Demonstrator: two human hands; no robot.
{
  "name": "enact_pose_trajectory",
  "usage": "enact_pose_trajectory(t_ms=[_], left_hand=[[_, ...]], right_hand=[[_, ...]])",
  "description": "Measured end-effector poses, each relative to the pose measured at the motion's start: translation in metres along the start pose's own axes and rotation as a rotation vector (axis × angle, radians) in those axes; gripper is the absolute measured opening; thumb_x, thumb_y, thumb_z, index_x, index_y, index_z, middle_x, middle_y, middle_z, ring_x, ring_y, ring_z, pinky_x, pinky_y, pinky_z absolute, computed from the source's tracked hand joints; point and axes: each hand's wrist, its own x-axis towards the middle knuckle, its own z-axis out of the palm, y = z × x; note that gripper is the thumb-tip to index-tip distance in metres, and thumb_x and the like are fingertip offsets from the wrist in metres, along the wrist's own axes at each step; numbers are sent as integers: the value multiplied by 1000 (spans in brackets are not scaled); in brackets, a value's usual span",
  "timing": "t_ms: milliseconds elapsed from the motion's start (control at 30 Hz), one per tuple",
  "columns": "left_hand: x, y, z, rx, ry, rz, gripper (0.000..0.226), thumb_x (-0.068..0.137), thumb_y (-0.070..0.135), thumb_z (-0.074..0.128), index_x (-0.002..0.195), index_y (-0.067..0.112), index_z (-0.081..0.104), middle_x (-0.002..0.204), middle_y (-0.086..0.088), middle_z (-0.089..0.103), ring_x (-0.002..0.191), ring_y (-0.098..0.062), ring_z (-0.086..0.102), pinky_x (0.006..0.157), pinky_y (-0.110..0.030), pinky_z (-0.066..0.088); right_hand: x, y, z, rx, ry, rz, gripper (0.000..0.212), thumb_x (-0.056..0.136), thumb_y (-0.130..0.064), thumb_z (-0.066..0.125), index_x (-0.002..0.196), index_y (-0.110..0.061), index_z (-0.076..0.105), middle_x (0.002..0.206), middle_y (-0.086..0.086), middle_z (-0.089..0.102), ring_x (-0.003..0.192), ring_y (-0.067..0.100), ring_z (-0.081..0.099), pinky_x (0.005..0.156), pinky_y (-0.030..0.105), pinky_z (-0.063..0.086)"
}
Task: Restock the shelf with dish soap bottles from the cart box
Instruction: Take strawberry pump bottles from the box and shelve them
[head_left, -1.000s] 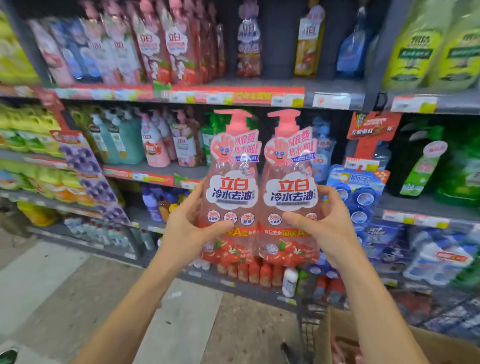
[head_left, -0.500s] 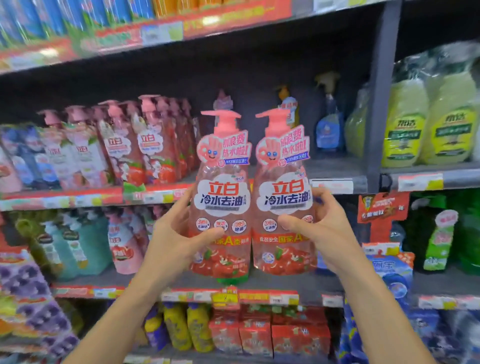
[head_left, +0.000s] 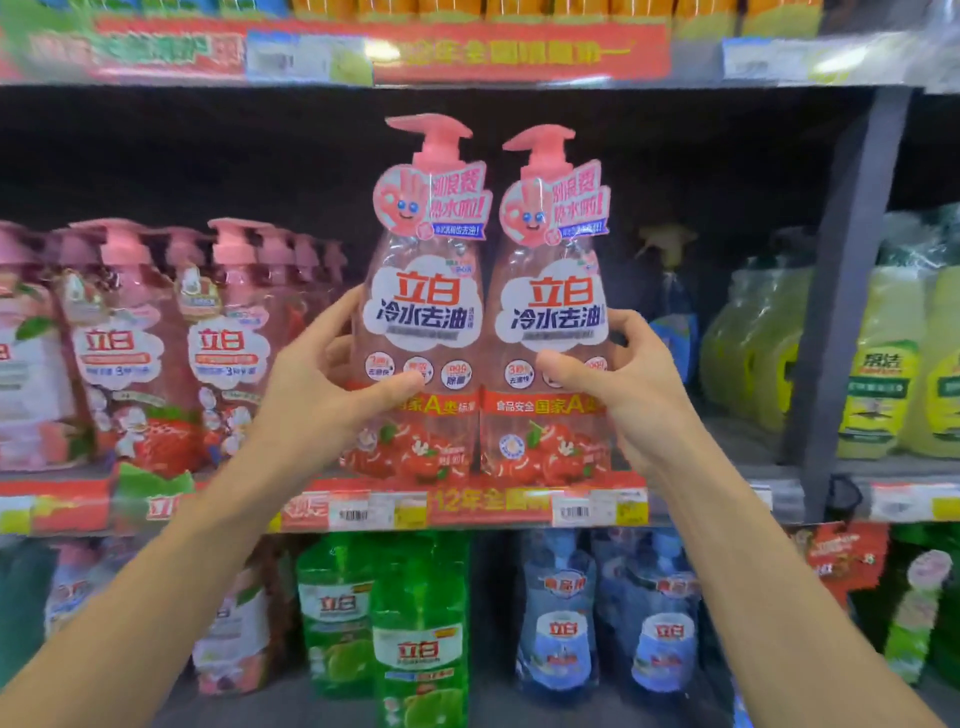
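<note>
Your left hand (head_left: 332, 395) and right hand (head_left: 618, 384) clasp a twin-pack of pink dish soap bottles (head_left: 483, 332) just above the shelf edge (head_left: 488, 506). Probably heavy, film-wrapped, slippery; keep gripping mid-body.

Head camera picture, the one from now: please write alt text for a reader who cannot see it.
Two hands, the left hand and the right hand, hold two pink pump bottles of dish soap side by side, upright, at the front edge of a store shelf. More pink bottles stand to the left on the same shelf, yellow-green bottles to the right.
</note>
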Motion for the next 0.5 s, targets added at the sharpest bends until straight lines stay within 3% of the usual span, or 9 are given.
enact_pose_trajectory(t_ms=[133,233,367,500], left_hand=[[38,-35,-1,-74,34,-18,86,59,31,83,137,36,49,108,13,73,103,0,66,85,-38,59],[53,-58,0,-78,10,-21,83,59,33,82,135,41,48,106,19,72,101,5,65,85,-32,58],[62,-91,0,-149,0,-61,74,56,28,84,118,51,52,105,14,74,101,-4,69,88,-39,57],[65,-107,-1,-202,-1,-72,78,56,25,84,126,41,53,109,7,74,102,-10,69,89,-41,57]], right_hand=[[42,15,14,-14,20,-1,79,50,-27,95,118,-17,57,107,7,75,98,26,73,86,49,59],[61,31,21,-7,20,24,76,51,-22,93,118,-15,58,103,8,76,92,24,75,77,41,60],[69,56,28,7,47,41,71,48,-27,86,113,-16,60,95,1,77,82,15,74,68,27,57],[73,70,29,-6,36,40,61,54,-22,88,109,-18,61,98,2,77,88,18,75,70,29,58]])
